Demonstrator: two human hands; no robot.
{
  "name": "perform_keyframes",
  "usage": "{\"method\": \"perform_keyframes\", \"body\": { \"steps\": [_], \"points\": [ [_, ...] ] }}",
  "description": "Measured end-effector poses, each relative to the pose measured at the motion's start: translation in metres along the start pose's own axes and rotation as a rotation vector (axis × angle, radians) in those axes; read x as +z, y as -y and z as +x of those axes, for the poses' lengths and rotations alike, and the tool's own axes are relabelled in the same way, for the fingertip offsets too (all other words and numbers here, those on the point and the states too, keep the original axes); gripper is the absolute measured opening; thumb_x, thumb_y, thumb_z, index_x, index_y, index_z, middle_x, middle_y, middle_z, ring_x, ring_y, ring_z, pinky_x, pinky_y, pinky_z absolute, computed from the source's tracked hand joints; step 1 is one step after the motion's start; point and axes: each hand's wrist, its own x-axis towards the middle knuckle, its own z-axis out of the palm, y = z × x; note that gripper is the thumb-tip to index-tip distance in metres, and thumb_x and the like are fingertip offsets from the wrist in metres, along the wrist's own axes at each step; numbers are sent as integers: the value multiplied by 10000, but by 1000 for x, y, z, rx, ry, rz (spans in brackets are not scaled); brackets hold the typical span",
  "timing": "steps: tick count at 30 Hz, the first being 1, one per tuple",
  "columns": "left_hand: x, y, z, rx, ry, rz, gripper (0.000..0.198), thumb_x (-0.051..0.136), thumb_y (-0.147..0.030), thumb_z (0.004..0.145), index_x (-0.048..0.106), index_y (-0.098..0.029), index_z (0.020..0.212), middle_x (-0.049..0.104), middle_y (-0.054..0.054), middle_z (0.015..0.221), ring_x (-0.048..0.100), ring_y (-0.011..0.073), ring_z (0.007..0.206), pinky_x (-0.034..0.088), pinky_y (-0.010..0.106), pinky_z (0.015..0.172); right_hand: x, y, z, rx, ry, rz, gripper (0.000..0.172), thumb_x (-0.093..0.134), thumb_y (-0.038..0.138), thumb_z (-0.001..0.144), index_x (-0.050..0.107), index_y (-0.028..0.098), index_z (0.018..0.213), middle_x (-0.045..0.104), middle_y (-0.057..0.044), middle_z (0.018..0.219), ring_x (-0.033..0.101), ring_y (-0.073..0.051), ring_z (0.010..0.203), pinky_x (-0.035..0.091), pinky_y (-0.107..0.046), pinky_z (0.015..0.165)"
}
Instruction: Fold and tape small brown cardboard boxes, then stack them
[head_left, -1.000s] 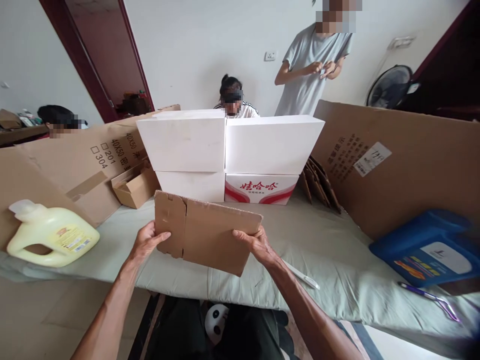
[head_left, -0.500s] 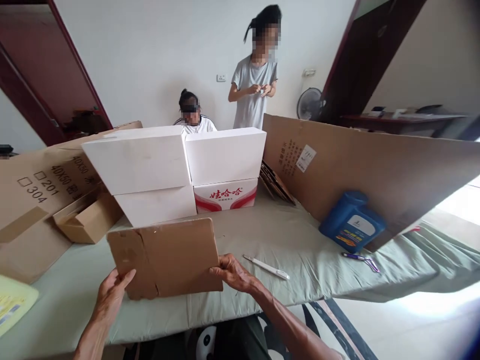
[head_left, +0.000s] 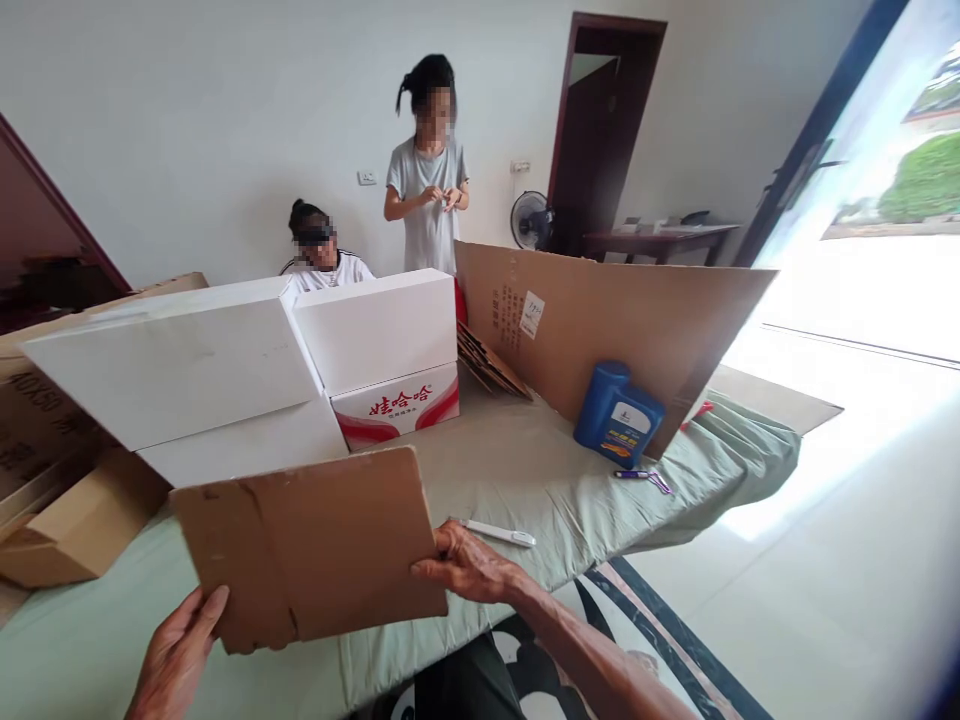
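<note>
- Head view: the flattened cardboard box (head_left: 315, 545) stands upright above the near edge of the green-covered table (head_left: 525, 470).
- The left hand (head_left: 176, 660) reaches up from below, fingers pinching its lower left corner.
- The right hand (head_left: 465, 565) grips its right edge, thumb forward, forearm angled down-right.
- A white pen (head_left: 496, 532) lies just beside the right hand.

white boxes (head_left: 225, 370) on table (head_left: 525, 470) | pen (head_left: 496, 532) right of boxes | blue jug (head_left: 618, 415) further right | fan (head_left: 531, 220) behind boxes
</note>
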Motion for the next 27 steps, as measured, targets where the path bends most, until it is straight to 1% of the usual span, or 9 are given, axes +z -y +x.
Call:
{"method": "perform_keyframes", "body": {
  "steps": [2, 5, 9, 12, 15, 18, 22, 24, 27],
  "points": [
    [11, -9, -5, -12, 18, -23, 896, 875, -840, 585, 805, -172, 1179, 864, 111, 1017, 809, 424, 1080, 684, 555, 982, -6, -4, -4, 27, 12, 85, 546, 722, 719, 939, 756, 180, 864, 670, 7, 798, 609, -151, 753, 486, -266, 713],
    [19, -19, -9, 75, 42, 25, 864, 811, -899, 661, 783, -167, 1118, 845, 107, 1053, 788, 363, 1068, 669, 454, 953, -9, -15, -5, 84, 30, 158, 607, 724, 787, 899, 778, 183, 943, 735, -37, 898, 680, -196, 853, 551, -315, 803],
    [16, -21, -10, 140, -26, 139, 836, 727, -974, 689, 732, -188, 978, 789, 67, 933, 733, 285, 928, 623, 350, 823, -1, -25, -4, 131, 79, 131, 628, 723, 817, 857, 736, 190, 824, 661, -9, 767, 587, -145, 666, 516, -271, 627],
    [16, -18, -8, 171, -59, 215, 820, 680, -1007, 690, 694, -214, 897, 729, 36, 835, 690, 265, 858, 584, 326, 745, 4, -25, -5, 122, 56, 74, 553, 725, 744, 874, 698, 202, 772, 616, 7, 741, 516, -125, 619, 469, -246, 547],
    [23, -13, -8, 214, -29, 279, 802, 623, -1020, 713, 675, -230, 844, 701, 26, 797, 679, 258, 808, 569, 320, 695, -1, -17, -12, 82, -23, -60, 407, 694, 550, 942, 647, 206, 729, 582, 20, 715, 494, -121, 632, 436, -244, 575],
    [36, -8, -8, 250, 60, 339, 725, 594, -951, 800, 702, -236, 855, 691, 11, 771, 659, 237, 746, 551, 314, 664, -19, 0, -31, 48, -182, -276, 346, 671, 431, 955, 623, 209, 694, 605, 13, 710, 512, -133, 651, 420, -258, 601],
    [56, 2, -3, 369, 175, 496, 542, 548, -763, 926, 734, -255, 888, 737, 21, 825, 670, 235, 746, 539, 325, 679, -68, 35, -68, 30, -392, -377, 424, 676, 548, 951, 707, 229, 674, 694, -24, 676, 616, -187, 637, 489, -294, 598],
    [66, 8, 1, 417, 199, 552, 452, 547, -670, 939, 740, -266, 884, 780, 49, 912, 729, 263, 842, 574, 350, 745, -103, 56, -84, -20, -616, -435, 466, 696, 632, 912, 760, 245, 660, 746, -52, 668, 700, -236, 669, 564, -336, 653],
    [82, 23, 6, 486, 225, 619, 387, 541, -581, 945, 762, -268, 894, 803, 88, 983, 765, 301, 969, 606, 401, 850, -159, 87, -92, -108, -1086, -588, 465, 718, 681, 848, 786, 267, 647, 782, -92, 681, 744, -286, 701, 612, -400, 704]
  ]
}}
